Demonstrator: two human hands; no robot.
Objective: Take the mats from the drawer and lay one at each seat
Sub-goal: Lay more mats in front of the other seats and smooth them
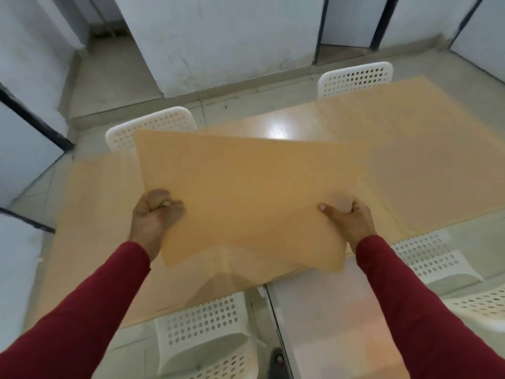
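Observation:
A large tan mat [246, 198] hangs in the air over the light wooden table [423, 165], tilted a little to the left. My left hand [155, 214] grips its near left edge and my right hand [347, 217] grips its near right edge, thumb on top. Whether more than one mat is in the stack I cannot tell. The table top is close in colour to the mat. No drawer is in view.
Four white perforated chairs stand around the table: two on the far side [153, 127] [355, 77], one below me [205, 332], one at the right [431, 258]. White wall panels [218, 36] rise behind the table.

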